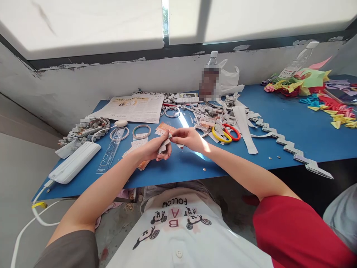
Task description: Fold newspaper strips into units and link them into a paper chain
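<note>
Just above the blue table [189,175], near its front edge, my left hand [153,148] closes round a small folded newspaper piece [163,146]. My right hand [187,137] meets it from the right, thumb and fingers pinched at the piece's upper end. A pale paper tip [180,145] pokes out below the right fingers. How the folds join is hidden by the fingers. Orange and white paper strips [165,127] lie just behind my hands, and more printed strips lie under the left wrist.
Red-and-yellow scissors [226,134] lie beside a heap of paper scraps [206,116]. A folded paper chain [292,150] runs to the front edge at right; another coiled chain [90,128] lies left. Tape rolls [141,131], a ruler [109,154], a white power bank [75,162] and a bottle [209,80] stand about.
</note>
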A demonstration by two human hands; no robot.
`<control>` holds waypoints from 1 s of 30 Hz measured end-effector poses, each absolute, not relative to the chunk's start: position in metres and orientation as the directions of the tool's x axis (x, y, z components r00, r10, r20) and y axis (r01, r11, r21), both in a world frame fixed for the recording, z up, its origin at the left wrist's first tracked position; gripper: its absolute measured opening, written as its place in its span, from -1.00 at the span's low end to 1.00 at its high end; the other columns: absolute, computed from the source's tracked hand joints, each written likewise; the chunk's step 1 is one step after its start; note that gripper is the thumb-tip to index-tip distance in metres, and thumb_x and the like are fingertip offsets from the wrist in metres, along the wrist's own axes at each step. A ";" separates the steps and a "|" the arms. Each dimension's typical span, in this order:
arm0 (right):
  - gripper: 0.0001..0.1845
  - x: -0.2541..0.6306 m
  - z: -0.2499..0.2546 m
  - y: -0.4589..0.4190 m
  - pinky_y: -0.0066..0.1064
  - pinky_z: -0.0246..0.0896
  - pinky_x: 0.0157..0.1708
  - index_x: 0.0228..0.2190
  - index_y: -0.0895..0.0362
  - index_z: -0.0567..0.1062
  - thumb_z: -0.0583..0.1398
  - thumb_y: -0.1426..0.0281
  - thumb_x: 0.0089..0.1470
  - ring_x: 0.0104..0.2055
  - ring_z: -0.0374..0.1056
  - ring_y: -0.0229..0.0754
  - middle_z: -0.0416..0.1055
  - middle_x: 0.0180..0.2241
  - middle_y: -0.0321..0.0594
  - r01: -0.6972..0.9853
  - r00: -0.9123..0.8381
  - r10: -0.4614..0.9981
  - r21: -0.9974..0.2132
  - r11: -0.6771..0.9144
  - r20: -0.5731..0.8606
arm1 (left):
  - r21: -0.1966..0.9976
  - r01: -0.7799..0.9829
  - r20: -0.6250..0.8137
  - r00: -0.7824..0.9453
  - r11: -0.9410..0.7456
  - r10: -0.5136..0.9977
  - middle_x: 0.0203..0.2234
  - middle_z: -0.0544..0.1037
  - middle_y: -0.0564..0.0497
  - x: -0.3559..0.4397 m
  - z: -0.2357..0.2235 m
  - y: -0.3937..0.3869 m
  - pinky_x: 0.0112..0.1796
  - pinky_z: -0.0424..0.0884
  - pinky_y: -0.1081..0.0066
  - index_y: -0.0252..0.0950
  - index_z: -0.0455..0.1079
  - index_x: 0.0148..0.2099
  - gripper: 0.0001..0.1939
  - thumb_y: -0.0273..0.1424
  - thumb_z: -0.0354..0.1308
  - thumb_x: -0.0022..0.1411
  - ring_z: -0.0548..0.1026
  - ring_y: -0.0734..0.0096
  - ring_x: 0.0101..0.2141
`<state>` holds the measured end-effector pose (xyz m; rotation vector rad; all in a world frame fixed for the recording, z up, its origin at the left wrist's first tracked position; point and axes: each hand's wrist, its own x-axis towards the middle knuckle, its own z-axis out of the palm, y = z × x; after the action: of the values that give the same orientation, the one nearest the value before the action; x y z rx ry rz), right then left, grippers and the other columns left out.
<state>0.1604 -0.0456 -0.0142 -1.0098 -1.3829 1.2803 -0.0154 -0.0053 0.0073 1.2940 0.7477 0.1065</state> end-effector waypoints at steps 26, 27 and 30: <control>-0.70 0.159 -0.012 -0.052 -0.48 0.12 -0.62 -0.36 0.23 0.56 0.32 0.25 -0.11 -0.59 0.20 -0.36 0.38 -0.61 -0.33 0.019 -0.148 0.972 -0.983 0.185 0.180 | 0.877 0.343 -0.470 0.754 0.335 0.459 -0.76 0.27 -0.02 -0.016 0.008 -0.006 -0.69 -0.13 0.45 -0.31 0.34 -0.66 -0.26 0.30 -0.06 0.03 0.06 0.59 -0.75; -0.70 0.159 -0.012 -0.052 -0.48 0.12 -0.62 -0.36 0.23 0.56 0.32 0.25 -0.11 -0.59 0.20 -0.36 0.38 -0.61 -0.33 0.019 -0.150 0.972 -0.982 0.187 0.182 | 0.877 0.343 -0.470 0.755 0.336 0.457 -0.76 0.27 -0.02 -0.016 0.008 -0.006 -0.69 -0.13 0.45 -0.30 0.34 -0.66 -0.26 0.30 -0.05 0.03 0.06 0.58 -0.75; -0.70 0.160 -0.015 -0.050 -0.47 0.15 -0.60 -0.35 0.22 0.56 0.31 0.24 -0.09 -0.57 0.22 -0.35 0.41 -0.58 -0.31 0.028 -0.154 0.967 -0.978 0.208 0.201 | 0.878 0.339 -0.467 0.763 0.338 0.447 -0.77 0.28 -0.04 -0.016 0.007 -0.006 -0.69 -0.14 0.43 -0.30 0.35 -0.66 -0.27 0.29 -0.03 0.03 0.05 0.57 -0.76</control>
<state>0.1596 -0.0502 -0.0148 -1.0106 -1.4421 1.1392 -0.0159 -0.0056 0.0071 1.2577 0.7499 0.0795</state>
